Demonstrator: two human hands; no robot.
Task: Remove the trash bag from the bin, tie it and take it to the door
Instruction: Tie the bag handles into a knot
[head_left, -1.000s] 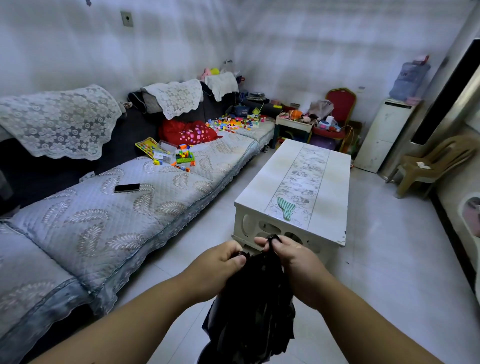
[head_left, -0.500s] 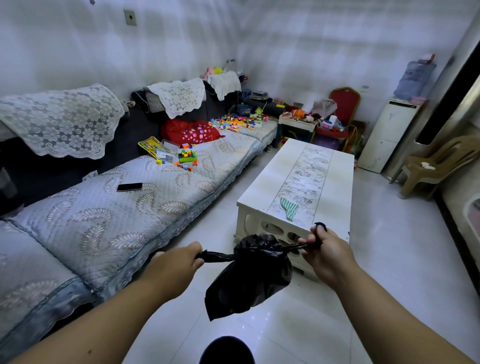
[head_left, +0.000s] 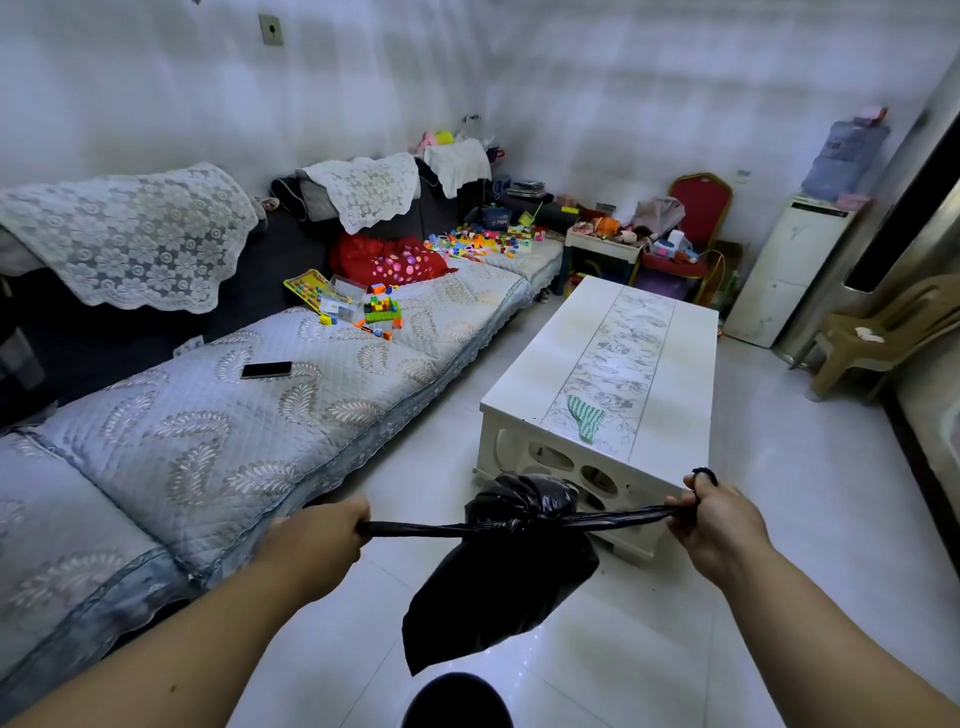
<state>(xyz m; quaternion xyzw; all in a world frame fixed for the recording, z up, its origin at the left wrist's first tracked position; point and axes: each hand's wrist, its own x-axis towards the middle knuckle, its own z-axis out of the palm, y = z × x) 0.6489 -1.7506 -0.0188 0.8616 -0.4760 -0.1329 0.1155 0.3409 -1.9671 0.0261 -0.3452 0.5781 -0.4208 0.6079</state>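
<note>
Trash bag (head_left: 498, 577), black and thin, hangs in the air between the two hands, just above the dark round top of the bin (head_left: 457, 701) at the bottom edge. The left hand (head_left: 317, 535) is closed tight on one stretched end of the bag. The right hand (head_left: 719, 519) is closed tight on the other end, and the two hands are pulled wide apart. A knot sits in the middle, at the top of the bag.

The ends look stretched very thin. If the hands pull too hard, I think the plastic could rip and the trash could fall on the white floor (head_left: 649, 649). If one end slips out, the knot may stay loose. Only one knot may come undone on the walk.

Just past the bag stands the white table (head_left: 675, 395). A swinging bag could bump its corner. No door shows, so I cannot tell the way out.
</note>
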